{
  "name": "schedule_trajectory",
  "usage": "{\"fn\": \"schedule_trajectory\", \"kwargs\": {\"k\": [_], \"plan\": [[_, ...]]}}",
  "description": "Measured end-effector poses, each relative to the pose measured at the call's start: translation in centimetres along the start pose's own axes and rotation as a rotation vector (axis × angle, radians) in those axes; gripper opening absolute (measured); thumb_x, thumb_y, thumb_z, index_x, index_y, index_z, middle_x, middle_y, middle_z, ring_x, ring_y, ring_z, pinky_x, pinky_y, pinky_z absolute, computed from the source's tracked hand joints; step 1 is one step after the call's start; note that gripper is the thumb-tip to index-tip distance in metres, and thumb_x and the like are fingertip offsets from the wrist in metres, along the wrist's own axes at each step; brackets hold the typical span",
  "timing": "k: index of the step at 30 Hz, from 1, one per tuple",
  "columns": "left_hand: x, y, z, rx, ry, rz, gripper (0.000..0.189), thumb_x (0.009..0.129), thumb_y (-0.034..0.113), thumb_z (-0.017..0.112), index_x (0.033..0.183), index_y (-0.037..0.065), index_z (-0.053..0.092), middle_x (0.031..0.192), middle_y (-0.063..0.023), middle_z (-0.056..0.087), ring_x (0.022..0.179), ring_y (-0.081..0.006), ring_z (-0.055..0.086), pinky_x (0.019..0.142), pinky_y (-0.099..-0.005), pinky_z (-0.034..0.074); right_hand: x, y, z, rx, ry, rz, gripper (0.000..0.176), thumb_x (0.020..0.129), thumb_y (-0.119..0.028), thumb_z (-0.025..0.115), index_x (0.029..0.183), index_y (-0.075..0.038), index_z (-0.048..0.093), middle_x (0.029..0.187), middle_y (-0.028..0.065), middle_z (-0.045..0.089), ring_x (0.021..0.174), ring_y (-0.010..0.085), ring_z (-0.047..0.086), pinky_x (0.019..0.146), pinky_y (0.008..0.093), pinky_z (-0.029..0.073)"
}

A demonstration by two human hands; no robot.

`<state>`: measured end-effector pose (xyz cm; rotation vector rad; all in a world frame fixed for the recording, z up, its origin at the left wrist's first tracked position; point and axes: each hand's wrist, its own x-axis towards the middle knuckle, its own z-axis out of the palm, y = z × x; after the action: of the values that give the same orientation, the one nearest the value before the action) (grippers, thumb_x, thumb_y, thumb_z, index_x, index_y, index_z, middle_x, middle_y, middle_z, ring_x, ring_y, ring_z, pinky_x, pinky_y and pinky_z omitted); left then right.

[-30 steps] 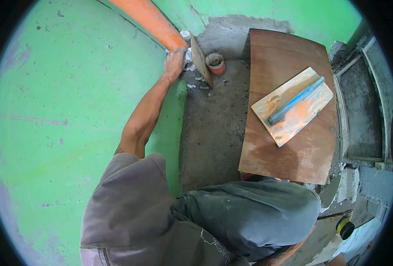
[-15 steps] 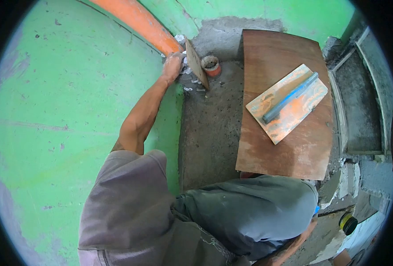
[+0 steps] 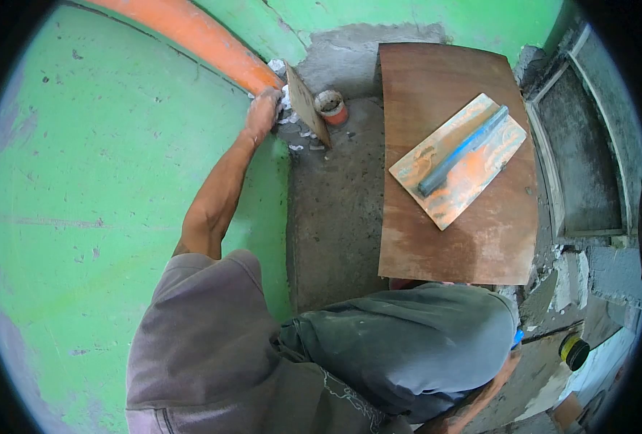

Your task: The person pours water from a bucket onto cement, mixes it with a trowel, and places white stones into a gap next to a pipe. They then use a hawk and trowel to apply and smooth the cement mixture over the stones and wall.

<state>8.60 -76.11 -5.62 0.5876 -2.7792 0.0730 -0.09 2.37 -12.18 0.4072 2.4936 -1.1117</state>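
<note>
My left hand (image 3: 263, 110) reaches to the lower end of an orange pipe (image 3: 212, 43), in the corner by the green wall. Its fingers look curled in among white broken pieces (image 3: 286, 101); what they grip, if anything, is hidden. Just right of the hand a thin board (image 3: 308, 107) stands tilted on edge. Beside that board a short orange pipe stub (image 3: 332, 108) with a grey, mortar-crusted rim rises from the floor. My right forearm (image 3: 473, 405) passes beside my bent knee, which hides most of the hand; a bit of blue (image 3: 518, 337) shows near it.
A brown plywood sheet (image 3: 455, 253) lies to the right, bearing a float with a blue handle (image 3: 466, 152). Farther right are a framed panel (image 3: 585, 145), broken masonry (image 3: 568, 282) and a black-and-yellow round object (image 3: 573, 351). The green wall (image 3: 118, 166) borders my left.
The view has shifted slightly, so the pipe, board and plywood appear a little farther left and up. My left hand stays at the pipe's lower end.
</note>
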Motion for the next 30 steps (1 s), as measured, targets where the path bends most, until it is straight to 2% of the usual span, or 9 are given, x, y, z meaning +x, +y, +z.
{"fn": "schedule_trajectory", "kwargs": {"k": [4, 9, 13, 19, 22, 23, 25, 28, 30], "plan": [[0.4, 0.1, 0.2, 0.050, -0.020, -0.027, 0.022, 0.079, 0.005, 0.066, 0.100, 0.003, 0.063, 0.098, -0.0185, 0.060, 0.097, -0.0386, 0.058, 0.083, -0.0466, 0.047, 0.6, 2.7, 0.4, 0.090, 0.044, -0.181, 0.043, 0.095, -0.032, 0.058, 0.113, 0.006, 0.056, 0.077, 0.0052, 0.057, 0.069, 0.0156, 0.048, 0.064, 0.0317, 0.042], [0.9, -1.3, 0.8, -0.043, -0.048, -0.060, 0.036, 0.074, 0.005, 0.072, 0.109, 0.004, 0.061, 0.103, -0.0193, 0.060, 0.098, -0.0386, 0.058, 0.086, -0.0466, 0.047, -1.2, -1.1, 0.1, 0.131, -0.003, -0.102, 0.029, 0.096, -0.030, 0.057, 0.095, -0.001, 0.056, 0.068, -0.0003, 0.051, 0.058, 0.0098, 0.043, 0.053, 0.0275, 0.037], [0.2, -1.8, -0.6, -0.044, 0.051, -0.047, 0.048, 0.070, 0.011, 0.079, 0.114, 0.001, 0.062, 0.108, -0.0203, 0.062, 0.099, -0.0349, 0.062, 0.087, -0.0422, 0.049, -2.1, -1.8, 0.2, 0.192, 0.069, -0.101, 0.029, 0.097, -0.031, 0.056, 0.092, -0.003, 0.055, 0.067, 0.0002, 0.052, 0.055, 0.0103, 0.045, 0.049, 0.0277, 0.037], [0.5, 0.4, -4.8, -0.199, 0.201, -0.246, 0.035, 0.076, 0.018, 0.078, 0.103, -0.002, 0.066, 0.094, -0.0193, 0.066, 0.082, -0.0304, 0.065, 0.077, -0.0376, 0.051, -1.6, -0.3, -0.6, 0.197, 0.079, -0.101, 0.029, 0.097, -0.029, 0.055, 0.103, -0.001, 0.059, 0.073, 0.0011, 0.055, 0.062, 0.0101, 0.047, 0.055, 0.0273, 0.039], [3.1, 8.9, -7.6, -0.238, 0.329, 0.035, 0.030, 0.083, 0.018, 0.074, 0.104, -0.001, 0.067, 0.090, -0.0138, 0.068, 0.079, -0.0181, 0.062, 0.072, -0.0311, 0.051, -1.4, 1.2, -0.9, 0.270, 0.120, -0.010, 0.037, 0.096, -0.032, 0.057, 0.113, 0.001, 0.061, 0.080, 0.0003, 0.056, 0.071, 0.0121, 0.047, 0.064, 0.0292, 0.041], [5.0, 12.4, -8.3, -0.267, 0.234, 0.041, 0.028, 0.084, 0.016, 0.072, 0.104, -0.002, 0.067, 0.092, -0.0125, 0.068, 0.080, -0.0163, 0.062, 0.073, -0.0287, 0.051, -1.7, 0.6, -0.6, 0.172, 0.277, -0.048, 0.037, 0.095, -0.036, 0.058, 0.106, -0.001, 0.063, 0.079, -0.0001, 0.055, 0.071, 0.0131, 0.046, 0.066, 0.0300, 0.041], [7.9, 20.1, -7.3, -0.653, 0.110, 0.084, 0.028, 0.087, 0.013, 0.068, 0.113, 0.003, 0.066, 0.102, -0.0103, 0.068, 0.091, -0.0171, 0.064, 0.081, -0.0320, 0.052, -0.9, 1.0, -1.1, 0.281, 0.299, 0.089, 0.035, 0.095, -0.037, 0.059, 0.089, -0.003, 0.060, 0.073, -0.0014, 0.052, 0.070, 0.0110, 0.045, 0.065, 0.0287, 0.040], [8.4, 38.4, -11.4, -0.604, -0.004, 0.510, 0.025, 0.085, 0.010, 0.070, 0.109, 0.002, 0.067, 0.099, -0.0102, 0.068, 0.091, -0.0176, 0.065, 0.080, -0.0295, 0.052, -0.9, -1.5, -1.6, 0.725, 0.347, 0.110, 0.028, 0.095, -0.032, 0.059, 0.088, -0.007, 0.051, 0.065, 0.0027, 0.054, 0.046, 0.0123, 0.052, 0.041, 0.0270, 0.042], [9.1, 47.0, -10.6, -0.594, -0.042, 0.877, 0.024, 0.084, 0.013, 0.070, 0.106, 0.003, 0.068, 0.098, -0.0116, 0.069, 0.090, -0.0193, 0.066, 0.078, -0.0297, 0.052, -0.6, -0.6, -2.3, 0.795, 0.373, 0.157, 0.026, 0.095, -0.031, 0.059, 0.089, -0.007, 0.050, 0.066, 0.0020, 0.053, 0.048, 0.0119, 0.052, 0.042, 0.0267, 0.043]]}}
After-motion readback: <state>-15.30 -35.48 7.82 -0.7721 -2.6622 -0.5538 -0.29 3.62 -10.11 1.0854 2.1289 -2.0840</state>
